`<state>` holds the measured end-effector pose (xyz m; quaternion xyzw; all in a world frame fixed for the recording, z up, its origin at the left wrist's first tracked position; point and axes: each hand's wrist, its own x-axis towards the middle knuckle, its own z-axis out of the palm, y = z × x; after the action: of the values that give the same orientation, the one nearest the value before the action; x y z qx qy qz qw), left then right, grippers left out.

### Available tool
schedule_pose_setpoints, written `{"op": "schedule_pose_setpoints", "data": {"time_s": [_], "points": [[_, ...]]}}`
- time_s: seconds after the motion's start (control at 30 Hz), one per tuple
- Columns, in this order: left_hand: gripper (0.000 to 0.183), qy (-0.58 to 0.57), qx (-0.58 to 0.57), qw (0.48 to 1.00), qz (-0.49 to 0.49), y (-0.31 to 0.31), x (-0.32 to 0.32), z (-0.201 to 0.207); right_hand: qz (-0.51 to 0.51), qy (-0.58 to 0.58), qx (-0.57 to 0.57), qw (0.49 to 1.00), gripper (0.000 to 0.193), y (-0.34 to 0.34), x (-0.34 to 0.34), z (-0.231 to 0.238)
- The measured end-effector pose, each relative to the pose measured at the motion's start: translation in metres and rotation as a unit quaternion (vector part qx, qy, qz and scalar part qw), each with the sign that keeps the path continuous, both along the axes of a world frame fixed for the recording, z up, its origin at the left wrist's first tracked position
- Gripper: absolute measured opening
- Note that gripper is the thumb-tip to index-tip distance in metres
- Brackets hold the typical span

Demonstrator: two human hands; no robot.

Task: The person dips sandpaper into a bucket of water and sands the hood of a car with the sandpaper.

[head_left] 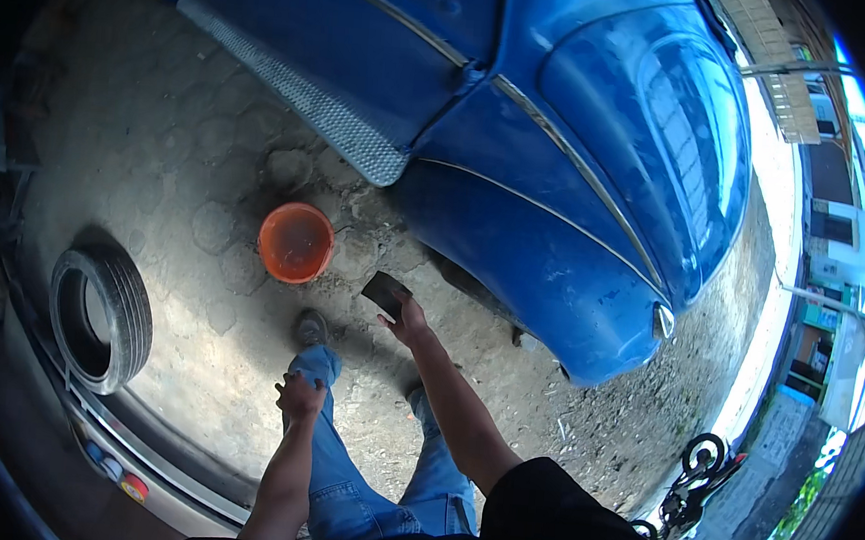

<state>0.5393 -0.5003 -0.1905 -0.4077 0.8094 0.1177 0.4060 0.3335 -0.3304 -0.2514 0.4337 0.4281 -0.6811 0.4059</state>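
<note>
Two bare hands, both mine, low over the ground [237, 347]. Right forearm comes out of a black sleeve [565, 520] at lower right and slants up and leftward, elbow a little bent, upper arm out from the body. Right hand [406, 318] is closed on one end of a dark pad [382, 292], thumb to the left near its lower edge, fingers at the far side.

Pad is thin, flat and rectangular. Long axis slants from my grip up and leftward; free end points roughly at the orange bucket [268, 242], whose mouth faces up. Pad is held between bucket and blue car [533, 262], nearer the bucket, apart from both.

Left forearm rises steeply from the lower edge, leaning slightly right. Left hand [300, 396] hangs over my left leg, back of hand up, fingers loosely spread and half bent; palm side hidden. Whether it touches the jeans [342, 489], I cannot tell.

Left shoe [312, 328] is set ahead of the right one, just below the bucket. Farther left, a tyre [133, 319] stands tilted, hole facing left. Car's textured running board [299, 95] lies beyond the bucket, slanting down to the right.
</note>
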Motion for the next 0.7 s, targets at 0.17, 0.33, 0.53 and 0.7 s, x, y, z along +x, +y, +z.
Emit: {"op": "schedule_pose_setpoints", "data": {"time_s": [0.17, 0.33, 0.53, 0.7], "points": [[0.046, 0.074, -0.010, 0.997, -0.006, 0.021, 0.051, 0.009, -0.084, 0.046, -0.034, 0.995, 0.038, 0.146, 0.042, 0.095], [0.030, 0.131, 0.078, 0.986, -0.068, 0.108, 0.011, 0.057, -0.150, 0.067, 0.053, 0.985, 0.040, 0.385, 0.118, 0.149], [0.024, 0.259, 0.214, 0.919, -0.207, 0.241, -0.051, 0.118, -0.418, 0.083, 0.183, 0.886, 0.045, 0.572, 0.209, 0.196], [0.019, 0.256, 0.276, 0.863, -0.338, 0.308, -0.112, 0.158, -0.534, 0.150, 0.127, 0.822, 0.040, 0.599, 0.226, 0.219]]}}
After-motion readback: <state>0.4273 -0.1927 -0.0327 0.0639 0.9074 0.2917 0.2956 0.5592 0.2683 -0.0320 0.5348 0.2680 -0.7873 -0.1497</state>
